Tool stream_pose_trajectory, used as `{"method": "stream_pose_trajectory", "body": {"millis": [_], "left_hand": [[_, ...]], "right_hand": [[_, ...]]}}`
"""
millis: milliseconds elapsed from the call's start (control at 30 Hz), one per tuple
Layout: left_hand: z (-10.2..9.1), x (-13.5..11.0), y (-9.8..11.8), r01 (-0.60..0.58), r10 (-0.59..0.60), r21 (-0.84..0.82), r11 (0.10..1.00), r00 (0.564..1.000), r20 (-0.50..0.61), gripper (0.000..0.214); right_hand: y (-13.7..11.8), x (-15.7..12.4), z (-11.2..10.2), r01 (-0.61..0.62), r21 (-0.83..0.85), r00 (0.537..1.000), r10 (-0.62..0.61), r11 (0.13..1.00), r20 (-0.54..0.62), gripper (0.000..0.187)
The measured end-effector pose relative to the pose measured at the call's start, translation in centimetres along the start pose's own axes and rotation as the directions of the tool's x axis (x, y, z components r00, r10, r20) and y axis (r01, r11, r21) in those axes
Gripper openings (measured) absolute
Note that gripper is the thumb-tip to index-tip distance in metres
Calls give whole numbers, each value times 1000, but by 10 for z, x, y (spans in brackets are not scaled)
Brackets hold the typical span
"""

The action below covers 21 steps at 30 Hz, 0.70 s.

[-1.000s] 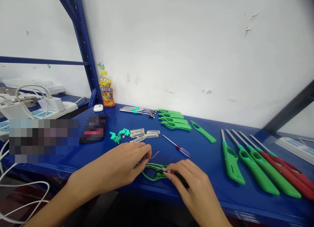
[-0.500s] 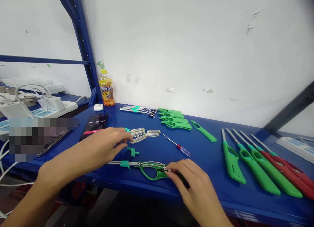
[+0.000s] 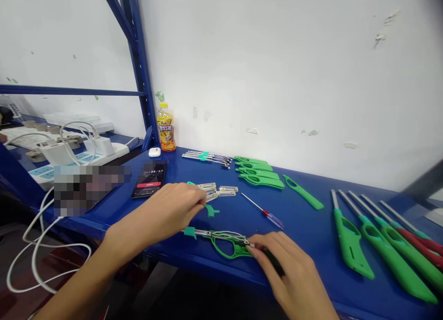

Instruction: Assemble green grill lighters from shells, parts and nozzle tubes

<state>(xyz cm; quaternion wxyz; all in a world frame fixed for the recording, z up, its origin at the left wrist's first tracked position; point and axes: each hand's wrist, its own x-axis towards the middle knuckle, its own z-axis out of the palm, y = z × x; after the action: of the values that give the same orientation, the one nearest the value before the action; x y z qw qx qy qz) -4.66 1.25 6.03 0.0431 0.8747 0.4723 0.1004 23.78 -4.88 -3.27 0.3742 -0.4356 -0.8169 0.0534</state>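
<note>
My left hand (image 3: 171,214) reaches over the blue bench with its fingers curled and pinched at a cluster of small clear parts (image 3: 216,191); what the fingertips hold is hidden. Just right of its fingertips lies a small teal clip (image 3: 211,211). My right hand (image 3: 289,269) presses its fingertips on the rear end of an open green lighter half-shell (image 3: 230,244). A metal tube with a teal collar (image 3: 191,232) and thin wires lies in that shell near the bench's front edge.
A red-handled screwdriver (image 3: 265,212) lies behind the shell. Green shell halves (image 3: 258,172) and metal tubes (image 3: 206,157) sit near the wall. Finished green and red lighters (image 3: 374,237) lie at right. A phone (image 3: 149,179), earbud case (image 3: 154,152) and orange bottle (image 3: 166,128) stand at left.
My left hand left the lighter shell and went back-left to the small parts, uncovering the tube and teal collar. A teal clip now lies loose. My right hand stayed put; the view shifted.
</note>
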Motion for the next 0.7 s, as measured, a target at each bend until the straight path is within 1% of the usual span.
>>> {"method": "stream_pose_trajectory", "body": {"millis": [67,133,200,267,400,533,633,700], "left_hand": [[-5,-5,15,-72,73,-87,994,997,2,14],[-8,-10,28,-153,158,-150,977,987,24,14],[-7,-14,38,-185,194,-147,972,980,48,13],[-3,-15,44,-194,204,-116,974,976,82,14],[9,-14,47,-217,222,-55,975,969,112,19],[20,-11,45,-237,234,17,971,967,99,22],[23,-8,42,-229,225,79,970,972,66,22],[24,-6,40,-215,212,88,973,976,49,21]], "right_hand": [[1,0,1,3,-2,1000,-3,1000,0,13],[2,-1,1,5,-7,1000,-5,1000,-1,13],[2,-1,2,9,-11,1000,-9,1000,-6,12],[2,-1,2,15,-13,1000,-15,1000,-8,11],[0,0,1,16,-21,1000,-17,1000,-14,11],[-3,2,-1,8,-22,1000,-8,1000,-7,13],[-4,3,-2,-7,-20,1000,7,1000,1,15],[-5,3,-3,-18,-20,1000,19,1000,10,17]]}}
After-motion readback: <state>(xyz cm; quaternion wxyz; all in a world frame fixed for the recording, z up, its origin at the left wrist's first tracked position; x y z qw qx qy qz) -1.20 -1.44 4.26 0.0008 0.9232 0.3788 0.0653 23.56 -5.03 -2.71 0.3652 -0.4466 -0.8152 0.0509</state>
